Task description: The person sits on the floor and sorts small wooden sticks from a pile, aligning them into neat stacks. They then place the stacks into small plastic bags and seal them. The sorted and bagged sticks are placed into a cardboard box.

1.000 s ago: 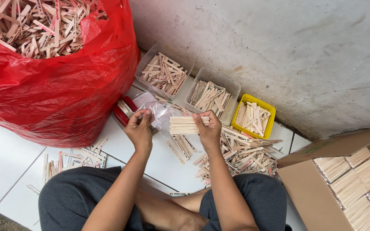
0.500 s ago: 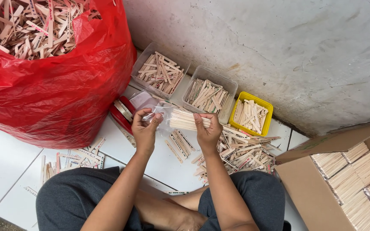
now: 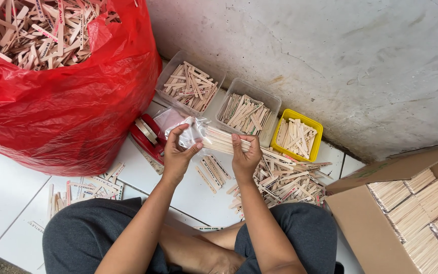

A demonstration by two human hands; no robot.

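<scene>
My right hand [image 3: 245,155] grips a neat stack of flat wooden sticks [image 3: 222,141] held level above the tiled floor. My left hand [image 3: 178,153] pinches the mouth of a small clear plastic bag [image 3: 190,131] that covers the stack's left end. Both hands hover over a few loose sticks [image 3: 212,171] on the white tiles. A red tape dispenser [image 3: 148,134] sits just left of my left hand.
A big red plastic bag [image 3: 72,109] full of sticks fills the left. Two clear tubs [image 3: 191,86] [image 3: 248,111] and a yellow tub [image 3: 298,136] of sticks line the grey wall. A scattered stick pile [image 3: 286,181] lies right; an open cardboard box [image 3: 411,208] holds bundled sticks.
The clear bag has been drawn further over the left end of the stack. Both hands have shifted slightly while keeping hold of stack and bag.
</scene>
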